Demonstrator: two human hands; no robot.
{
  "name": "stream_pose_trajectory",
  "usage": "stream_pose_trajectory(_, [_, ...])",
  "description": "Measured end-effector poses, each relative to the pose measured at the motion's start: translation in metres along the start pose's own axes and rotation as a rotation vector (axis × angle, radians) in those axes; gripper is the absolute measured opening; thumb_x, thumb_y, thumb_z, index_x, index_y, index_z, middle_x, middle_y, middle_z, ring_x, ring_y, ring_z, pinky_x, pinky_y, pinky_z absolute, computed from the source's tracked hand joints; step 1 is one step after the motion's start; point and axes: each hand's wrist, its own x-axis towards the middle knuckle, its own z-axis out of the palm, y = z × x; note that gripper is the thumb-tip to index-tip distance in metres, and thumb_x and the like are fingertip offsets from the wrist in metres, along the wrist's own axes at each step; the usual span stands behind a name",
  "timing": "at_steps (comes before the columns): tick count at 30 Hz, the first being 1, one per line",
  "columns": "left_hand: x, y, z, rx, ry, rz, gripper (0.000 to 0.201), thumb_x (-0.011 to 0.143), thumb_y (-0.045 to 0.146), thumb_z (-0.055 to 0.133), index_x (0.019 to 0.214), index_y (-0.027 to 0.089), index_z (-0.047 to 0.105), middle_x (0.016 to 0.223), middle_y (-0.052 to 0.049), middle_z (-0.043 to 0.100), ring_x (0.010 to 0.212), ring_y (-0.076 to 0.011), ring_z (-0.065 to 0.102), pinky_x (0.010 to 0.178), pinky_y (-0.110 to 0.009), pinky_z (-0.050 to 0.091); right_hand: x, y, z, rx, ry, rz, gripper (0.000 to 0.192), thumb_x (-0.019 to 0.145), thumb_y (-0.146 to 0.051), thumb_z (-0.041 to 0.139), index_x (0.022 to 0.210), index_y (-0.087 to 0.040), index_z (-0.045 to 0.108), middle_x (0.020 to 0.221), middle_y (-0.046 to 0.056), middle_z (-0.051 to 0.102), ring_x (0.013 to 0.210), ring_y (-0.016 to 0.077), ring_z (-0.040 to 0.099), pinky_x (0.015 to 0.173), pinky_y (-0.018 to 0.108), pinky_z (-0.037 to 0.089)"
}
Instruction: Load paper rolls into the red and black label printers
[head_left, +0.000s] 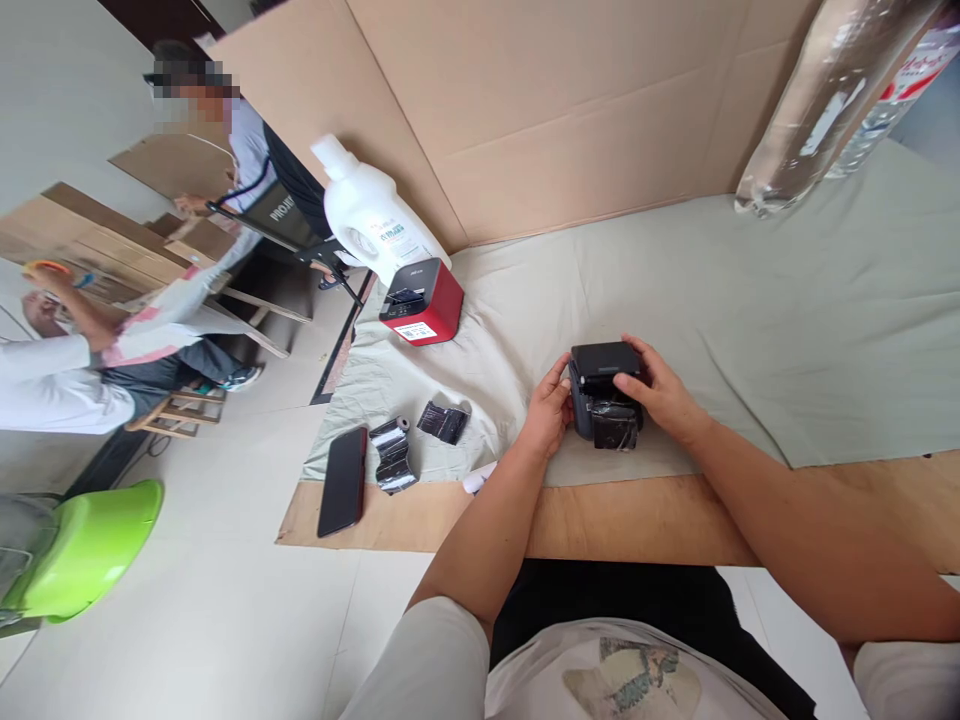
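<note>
Near the front of the cloth-covered table, both my hands hold what looks like a small black label printer (604, 362), its lid facing up. My left hand (550, 408) grips its left side with bent fingers. From the right, my right hand (660, 395) lays its thumb on the lid's front edge while the fingers reach behind. A shiny black patterned strip (616, 426) hangs at the printer's front. Left of my forearm lie a partly unrolled black label roll (394, 456) and a short black strip (443, 422). A white rolled piece (478, 478) is partly hidden by my left forearm.
A phone (343, 482) rests at the front left corner. Behind it stand a red and black box (424, 302) and a white jug (379, 215). Large plastic bottles (799, 110) lean at the back right by a cardboard wall (585, 120). Two people sit working at left.
</note>
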Motion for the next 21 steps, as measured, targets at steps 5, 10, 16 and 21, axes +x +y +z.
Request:
stream_pose_trajectory(5, [-0.006,0.0022,0.0039,0.065,-0.056,-0.049,0.078,0.077,0.048,0.074,0.148,0.028,0.047,0.089,-0.001,0.07,0.069,-0.0138,0.061,0.065,-0.026,0.049,0.0063,0.0016,-0.0051,-0.105,0.28,-0.038,0.069,0.07,-0.082,0.061,0.104,-0.023,0.059,0.102,0.008,0.067,0.097,0.0257,0.064,0.09,0.047,0.054])
stream_pose_trajectory(10, [-0.0091,0.0025,0.0074,0.087,-0.075,-0.067,0.078,0.076,0.05,0.075,0.146,0.027,0.049,0.093,-0.002,0.07,0.071,-0.0145,0.061,0.064,-0.026,0.049,0.0088,0.0045,-0.0088,-0.157,0.408,-0.02,0.062,0.074,-0.084,0.053,0.084,-0.023,0.055,0.08,0.002,0.062,0.075,0.0191,0.059,0.073,0.038,0.053])
stream_pose_trajectory(16, [-0.0075,0.0012,0.0061,0.137,-0.02,-0.085,0.075,0.078,0.05,0.072,0.145,0.024,0.05,0.097,-0.004,0.071,0.075,-0.0165,0.063,0.067,-0.029,0.05,0.0091,0.0034,-0.0091,-0.229,0.435,-0.051,0.049,0.082,-0.072,0.055,0.079,-0.023,0.057,0.077,0.003,0.063,0.074,0.0192,0.06,0.072,0.038,0.053])
stream_pose_trajectory(21, [-0.0076,0.0019,0.0029,0.413,0.091,0.081,0.048,0.085,0.035,0.06,0.131,0.021,0.064,0.099,-0.005,0.072,0.086,-0.0207,0.063,0.081,-0.036,0.053,0.0074,0.0051,-0.0022,-0.365,0.312,-0.166,0.046,0.086,-0.065,0.054,0.099,-0.023,0.07,0.097,0.008,0.066,0.082,0.0214,0.062,0.08,0.043,0.055])
